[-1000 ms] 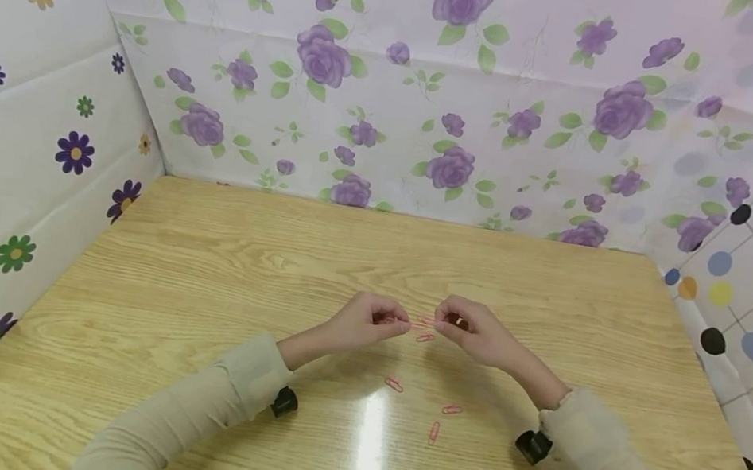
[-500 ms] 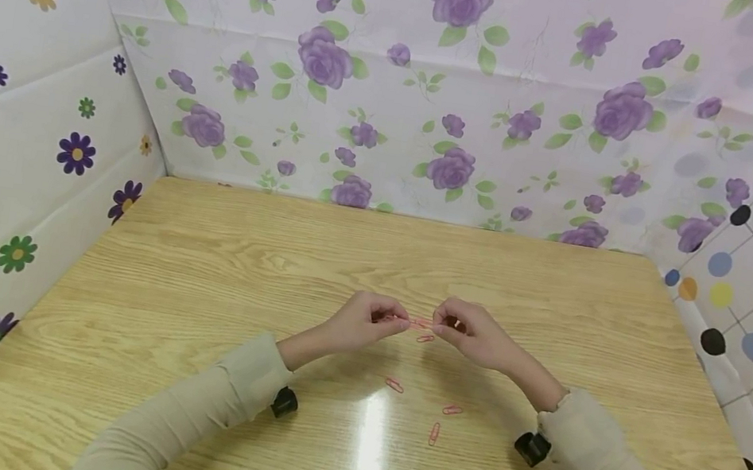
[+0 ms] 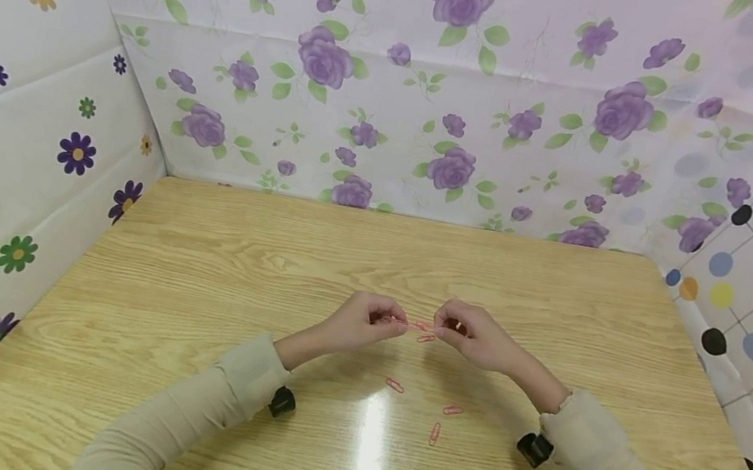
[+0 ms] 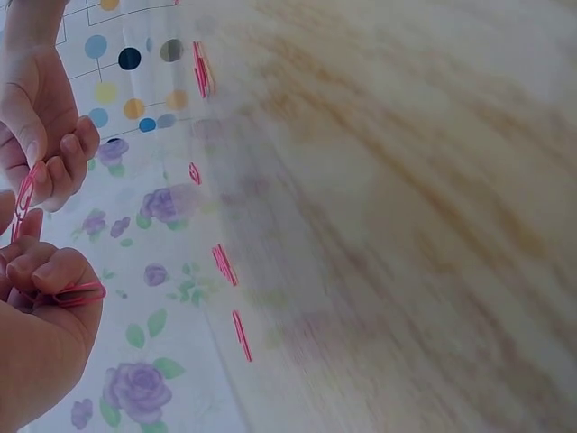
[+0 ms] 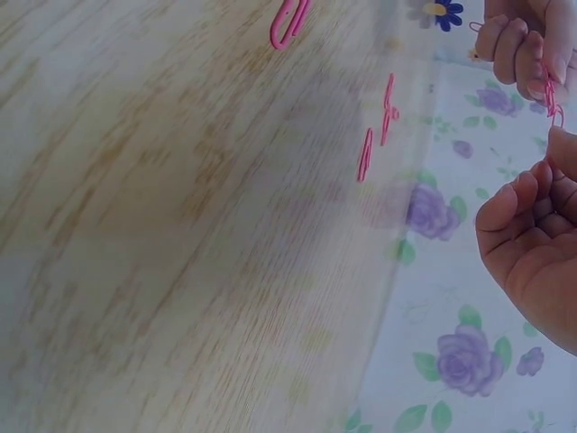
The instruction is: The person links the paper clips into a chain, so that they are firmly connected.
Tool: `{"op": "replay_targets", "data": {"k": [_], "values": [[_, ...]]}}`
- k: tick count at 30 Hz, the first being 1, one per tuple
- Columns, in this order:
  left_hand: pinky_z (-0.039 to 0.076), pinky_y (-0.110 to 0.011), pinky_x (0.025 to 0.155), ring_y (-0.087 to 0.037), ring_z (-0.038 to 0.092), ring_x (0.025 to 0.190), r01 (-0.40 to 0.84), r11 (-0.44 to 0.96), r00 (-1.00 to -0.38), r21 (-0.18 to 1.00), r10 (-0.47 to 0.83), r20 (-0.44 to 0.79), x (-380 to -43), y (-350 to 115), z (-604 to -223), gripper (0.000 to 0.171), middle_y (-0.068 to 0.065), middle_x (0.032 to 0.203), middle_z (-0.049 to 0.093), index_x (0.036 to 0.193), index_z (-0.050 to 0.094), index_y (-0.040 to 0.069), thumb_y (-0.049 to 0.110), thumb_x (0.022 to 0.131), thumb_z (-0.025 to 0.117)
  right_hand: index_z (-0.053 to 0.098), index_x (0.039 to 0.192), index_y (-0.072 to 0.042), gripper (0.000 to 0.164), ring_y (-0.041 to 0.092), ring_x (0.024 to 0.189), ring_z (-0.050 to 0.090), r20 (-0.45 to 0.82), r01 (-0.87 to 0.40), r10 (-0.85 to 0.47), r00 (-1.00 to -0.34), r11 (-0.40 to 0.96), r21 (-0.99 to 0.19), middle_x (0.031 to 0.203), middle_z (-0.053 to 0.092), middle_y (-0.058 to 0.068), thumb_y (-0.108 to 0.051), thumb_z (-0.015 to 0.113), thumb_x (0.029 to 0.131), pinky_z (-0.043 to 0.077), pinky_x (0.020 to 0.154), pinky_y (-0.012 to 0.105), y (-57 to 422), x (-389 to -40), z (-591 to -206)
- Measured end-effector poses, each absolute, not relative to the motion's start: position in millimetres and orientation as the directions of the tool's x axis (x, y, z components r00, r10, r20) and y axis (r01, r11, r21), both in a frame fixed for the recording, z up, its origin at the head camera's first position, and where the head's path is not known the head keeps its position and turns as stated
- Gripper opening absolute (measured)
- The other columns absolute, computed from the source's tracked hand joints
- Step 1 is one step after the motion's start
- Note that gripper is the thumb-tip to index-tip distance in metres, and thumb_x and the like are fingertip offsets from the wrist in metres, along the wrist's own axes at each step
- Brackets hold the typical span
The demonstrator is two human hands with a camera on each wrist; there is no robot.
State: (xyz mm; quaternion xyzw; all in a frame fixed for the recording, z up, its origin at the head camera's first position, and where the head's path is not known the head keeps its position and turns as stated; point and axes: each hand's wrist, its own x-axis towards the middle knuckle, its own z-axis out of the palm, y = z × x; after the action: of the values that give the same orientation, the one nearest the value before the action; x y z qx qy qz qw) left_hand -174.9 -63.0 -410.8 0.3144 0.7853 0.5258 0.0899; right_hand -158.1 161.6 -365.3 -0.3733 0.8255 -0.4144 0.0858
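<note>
- Held clips (image 4: 25, 197), pink: stretched between the two hands, over the wooden surface (image 3: 213, 421).
- Left hand (image 3: 363, 321): pinches the held clips' left end; a pink loop (image 4: 83, 293) pokes from its curled fingers.
- Right hand (image 3: 480, 336): thumb and fingertips pinch the held clips' right end.
- Nearest loose clip (image 3: 425, 338): just on the person's side of the held clips.
- Left loose clip (image 3: 395, 384), upper right clip (image 3: 452, 410), lower right clip (image 3: 434, 433): farther toward the person from the held clips.

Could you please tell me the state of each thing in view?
Left hand: curled, pinching
Right hand: curled, pinching
Held pink clips: between both hands; linkage unclear
Table: glossy, reflecting light
Four loose pink clips: lying apart on the table
Sleeves: ending short of the hands
</note>
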Motion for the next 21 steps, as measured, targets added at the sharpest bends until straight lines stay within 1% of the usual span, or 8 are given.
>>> {"op": "replay_targets", "data": {"k": [2,6,14,16,19,21], "values": [[0.028,-0.018,0.047,-0.005,0.031,0.048,0.413,0.249,-0.777,0.876,0.598,0.197,-175,-63,-410,0.010,0.004,0.055,0.039,0.089,0.067,0.000,0.009,0.085,0.065,0.052,0.081,0.002,0.009,0.018,0.064,0.041,0.170,-0.549,-0.692,-0.702,0.375,-0.747,0.074,0.047,0.006,0.006,0.052,0.089,0.035,0.056,0.026,161,-158,-365],[0.028,-0.020,0.049,-0.007,0.029,0.048,0.447,0.253,-0.759,0.858,0.615,0.214,-174,-63,-410,0.014,0.005,0.052,0.034,0.092,0.066,0.000,0.011,0.083,0.067,0.052,0.081,0.002,0.008,0.018,0.062,0.040,0.173,-0.559,-0.697,-0.695,0.374,-0.740,0.072,0.047,0.007,0.006,0.052,0.088,0.034,0.055,0.026,160,-157,-364],[0.025,-0.019,0.046,-0.005,0.023,0.044,0.443,0.278,-0.762,0.852,0.617,0.195,-174,-61,-410,0.017,0.005,0.049,0.027,0.095,0.068,0.003,0.014,0.082,0.069,0.053,0.081,0.004,0.007,0.015,0.062,0.040,0.162,-0.557,-0.702,-0.694,0.380,-0.738,0.073,0.047,0.006,0.006,0.053,0.088,0.034,0.055,0.026,159,-156,-363],[0.024,-0.020,0.046,-0.005,0.021,0.044,0.447,0.281,-0.761,0.849,0.618,0.196,-173,-61,-410,0.019,0.005,0.049,0.026,0.097,0.068,0.001,0.014,0.082,0.069,0.053,0.081,0.003,0.007,0.015,0.061,0.039,0.160,-0.557,-0.702,-0.694,0.383,-0.737,0.072,0.046,0.006,0.006,0.053,0.088,0.034,0.055,0.025,159,-156,-363],[0.023,-0.019,0.048,-0.005,0.021,0.046,0.449,0.291,-0.762,0.845,0.618,0.192,-165,-62,-394,0.020,0.003,0.050,0.026,0.098,0.066,-0.004,0.009,0.083,0.067,0.052,0.080,0.003,0.008,0.015,0.061,0.040,0.155,-0.553,-0.700,-0.697,0.387,-0.738,0.072,0.046,0.006,0.006,0.053,0.088,0.034,0.054,0.025,160,-156,-363],[0.024,-0.019,0.048,-0.005,0.021,0.046,0.457,0.297,-0.763,0.839,0.616,0.198,-166,-63,-394,0.022,0.003,0.050,0.027,0.099,0.066,-0.004,0.009,0.082,0.068,0.052,0.081,0.000,0.009,0.015,0.061,0.040,0.149,-0.554,-0.702,-0.697,0.394,-0.733,0.072,0.046,0.004,0.003,0.053,0.089,0.035,0.054,0.025,163,-161,-372]]}}
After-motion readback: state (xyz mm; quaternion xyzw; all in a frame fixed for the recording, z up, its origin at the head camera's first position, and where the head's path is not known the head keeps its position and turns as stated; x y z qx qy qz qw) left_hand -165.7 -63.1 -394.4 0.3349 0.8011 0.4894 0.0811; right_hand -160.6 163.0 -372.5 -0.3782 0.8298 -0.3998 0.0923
